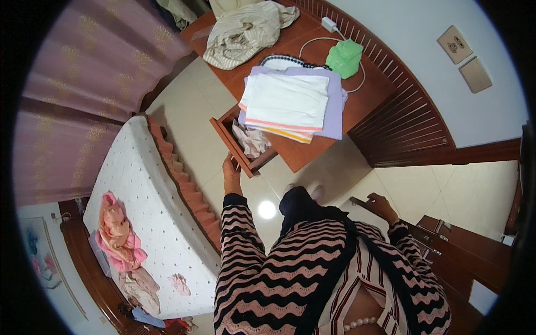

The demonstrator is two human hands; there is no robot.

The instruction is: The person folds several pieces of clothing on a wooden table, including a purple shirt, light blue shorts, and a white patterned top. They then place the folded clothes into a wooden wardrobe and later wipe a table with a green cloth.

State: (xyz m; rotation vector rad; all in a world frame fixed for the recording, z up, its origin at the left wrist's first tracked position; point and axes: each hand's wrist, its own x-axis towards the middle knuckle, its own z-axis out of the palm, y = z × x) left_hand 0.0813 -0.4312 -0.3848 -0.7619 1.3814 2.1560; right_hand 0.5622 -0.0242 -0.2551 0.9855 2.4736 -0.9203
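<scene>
My left hand (232, 167) is at the front of a pulled-out wooden drawer (234, 146), its fingers at the drawer's outer edge; how firmly they grip is hidden. Crumpled pale pink cloth (252, 141) lies inside the drawer. On the wooden desk (293, 155) above it rests a stack of folded white cloth (289, 100) with pink and yellow edges, over folded lavender cloth (335, 121). My right hand (380, 206) hangs near the end of a wooden door (418, 232), fingers apart and apparently holding nothing.
Striped cloth (247, 35), a green cloth item (345, 58), a white cable (365, 79) and dark beads (284, 57) are on the desk. A bed (155, 234) with pink clothing (119, 238) stands at left, beside pink curtains (83, 104). Wall sockets (455, 44) are at upper right.
</scene>
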